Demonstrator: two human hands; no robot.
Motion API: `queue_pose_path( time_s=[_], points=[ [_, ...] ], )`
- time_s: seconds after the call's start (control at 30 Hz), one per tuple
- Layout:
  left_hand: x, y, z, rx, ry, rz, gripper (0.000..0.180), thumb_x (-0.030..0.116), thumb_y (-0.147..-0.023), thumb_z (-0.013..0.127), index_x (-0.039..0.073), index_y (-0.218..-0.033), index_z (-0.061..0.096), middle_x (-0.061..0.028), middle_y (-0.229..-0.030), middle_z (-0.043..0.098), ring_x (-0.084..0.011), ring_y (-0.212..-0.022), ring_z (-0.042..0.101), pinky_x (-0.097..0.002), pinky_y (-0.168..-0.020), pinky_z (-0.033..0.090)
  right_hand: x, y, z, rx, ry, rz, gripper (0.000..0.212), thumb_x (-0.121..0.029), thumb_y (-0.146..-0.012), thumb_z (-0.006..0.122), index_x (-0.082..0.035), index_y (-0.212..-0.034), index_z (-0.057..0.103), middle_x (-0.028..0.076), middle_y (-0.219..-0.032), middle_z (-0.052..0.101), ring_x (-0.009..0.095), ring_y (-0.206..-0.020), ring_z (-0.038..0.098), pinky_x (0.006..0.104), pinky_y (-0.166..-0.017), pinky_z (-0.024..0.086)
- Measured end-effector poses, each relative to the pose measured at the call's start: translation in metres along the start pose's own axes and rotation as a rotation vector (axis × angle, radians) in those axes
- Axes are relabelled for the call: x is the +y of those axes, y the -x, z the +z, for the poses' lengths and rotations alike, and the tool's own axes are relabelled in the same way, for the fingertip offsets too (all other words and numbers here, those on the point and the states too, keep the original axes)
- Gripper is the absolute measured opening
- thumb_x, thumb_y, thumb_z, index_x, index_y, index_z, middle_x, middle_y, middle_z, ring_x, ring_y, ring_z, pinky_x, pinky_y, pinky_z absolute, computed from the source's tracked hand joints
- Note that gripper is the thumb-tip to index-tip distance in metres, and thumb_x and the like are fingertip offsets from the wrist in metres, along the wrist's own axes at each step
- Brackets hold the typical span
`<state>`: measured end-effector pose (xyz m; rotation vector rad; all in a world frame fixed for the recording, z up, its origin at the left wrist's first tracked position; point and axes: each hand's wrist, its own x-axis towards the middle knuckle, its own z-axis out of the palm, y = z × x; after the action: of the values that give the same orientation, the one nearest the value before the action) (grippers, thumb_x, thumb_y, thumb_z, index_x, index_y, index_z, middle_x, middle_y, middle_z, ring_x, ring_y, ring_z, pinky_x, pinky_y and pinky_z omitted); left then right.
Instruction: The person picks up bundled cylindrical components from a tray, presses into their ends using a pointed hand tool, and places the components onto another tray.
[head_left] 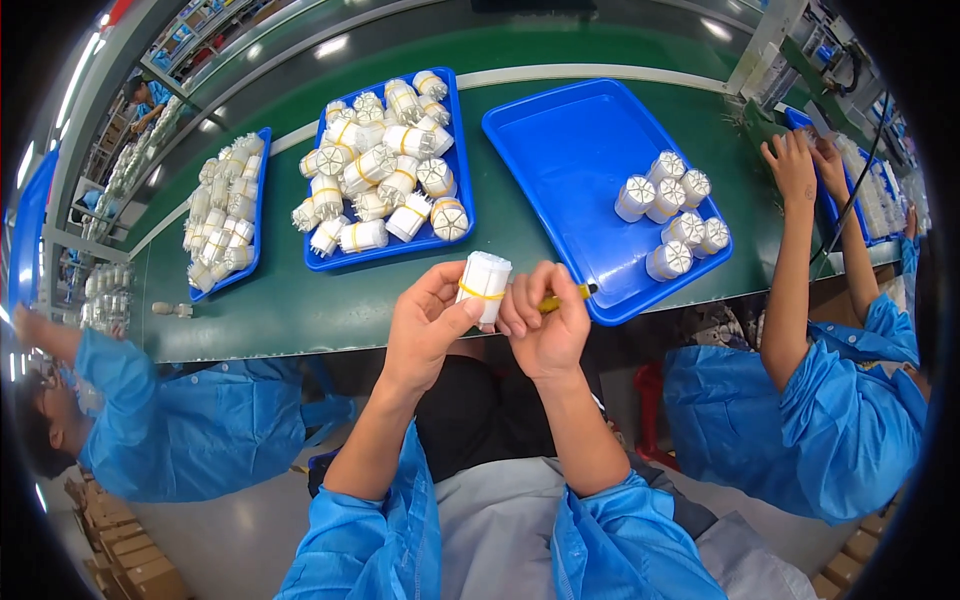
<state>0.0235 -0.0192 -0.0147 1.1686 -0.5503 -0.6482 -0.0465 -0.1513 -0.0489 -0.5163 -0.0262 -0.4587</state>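
Nearest to the camera are the blue sleeves (365, 545) of the person, with grey cloth (495, 530) between them. The forearms reach up over the edge of a green tabletop (250, 325). The grip of the left hand (430, 325) is closed on a white bundle (484, 283), which has a yellow band around it and is held slightly tilted above the near edge. The right hand (548, 318) has its grip closed around a yellow tool (552, 303) with a dark tip, which points to the right. Its fingertips are close by the bundle; I cannot tell whether they touch it.

On the tabletop, the middle blue tray (345, 262) carries a heap of similar banded bundles, lying in many directions. In the right blue tray (570, 150), seven bundles stand on end, gathered toward the right side. The left blue tray (263, 190) is also heaped, and a small loose piece (172, 309) lies near it, directly on the green surface. Behind the trays runs a pale rail (590, 72).

In the room, a co-worker in blue (190, 430) sits at the left, and another co-worker (800, 420) at the right reaches to a further tray. Below are a red stool (652, 415), a grey floor (240, 530) and cardboard boxes (140, 560).
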Motion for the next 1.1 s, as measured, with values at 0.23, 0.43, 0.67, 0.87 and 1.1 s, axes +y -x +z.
queue_pose_path(
  time_s=[0.23,0.43,0.67,0.87,1.1],
  points=[
    [-0.002,0.018,0.008,-0.061,0.013,-0.141,0.047,0.025,-0.093,0.056,-0.004,-0.128,0.048,-0.0095,-0.103,0.062,-0.0134,-0.081,0.06,-0.0252,-0.066,0.048,-0.025,0.009,0.022,-0.158,-0.149,-0.38,0.052,-0.041,-0.108,0.025,-0.013,-0.064,0.03,0.001,-0.058,0.033,0.017,-0.052,0.034,0.0327,-0.054,0.034],
    [-0.004,0.027,0.016,-0.084,-0.032,-0.154,0.046,0.017,-0.086,0.055,-0.005,-0.126,0.048,-0.0059,-0.098,0.058,-0.0084,-0.08,0.052,-0.0232,-0.069,0.043,-0.024,0.015,0.035,-0.168,-0.107,-0.406,0.052,-0.042,-0.108,0.024,-0.014,-0.065,0.03,0.0,-0.058,0.033,0.015,-0.05,0.034,0.0328,-0.055,0.034],
    [-0.006,0.033,0.02,-0.056,-0.158,-0.083,0.051,0.014,-0.081,0.067,-0.004,-0.125,0.05,-0.0052,-0.102,0.059,-0.0093,-0.09,0.055,-0.0257,-0.079,0.046,-0.023,0.021,0.035,-0.145,-0.119,-0.383,0.052,-0.042,-0.108,0.023,-0.014,-0.065,0.03,0.0,-0.058,0.033,0.015,-0.05,0.034,0.0319,-0.054,0.033],
    [-0.005,0.034,0.03,0.007,-0.364,-0.048,0.046,0.01,-0.074,0.076,0.0,-0.116,0.059,-0.0072,-0.098,0.067,-0.0118,-0.09,0.062,-0.0289,-0.08,0.05,-0.023,0.027,0.036,-0.149,-0.134,-0.331,0.052,-0.042,-0.108,0.023,-0.014,-0.065,0.03,-0.001,-0.057,0.033,0.014,-0.049,0.034,0.0312,-0.053,0.033],
    [-0.006,0.036,0.027,0.011,-0.474,-0.015,0.039,0.007,-0.075,0.072,0.0,-0.112,0.06,-0.0049,-0.094,0.066,-0.0091,-0.086,0.06,-0.0268,-0.076,0.05,-0.019,0.029,0.039,-0.126,-0.075,-0.336,0.051,-0.04,-0.109,0.023,-0.014,-0.066,0.031,-0.001,-0.057,0.032,0.014,-0.047,0.033,0.0309,-0.051,0.033]
  ],
)
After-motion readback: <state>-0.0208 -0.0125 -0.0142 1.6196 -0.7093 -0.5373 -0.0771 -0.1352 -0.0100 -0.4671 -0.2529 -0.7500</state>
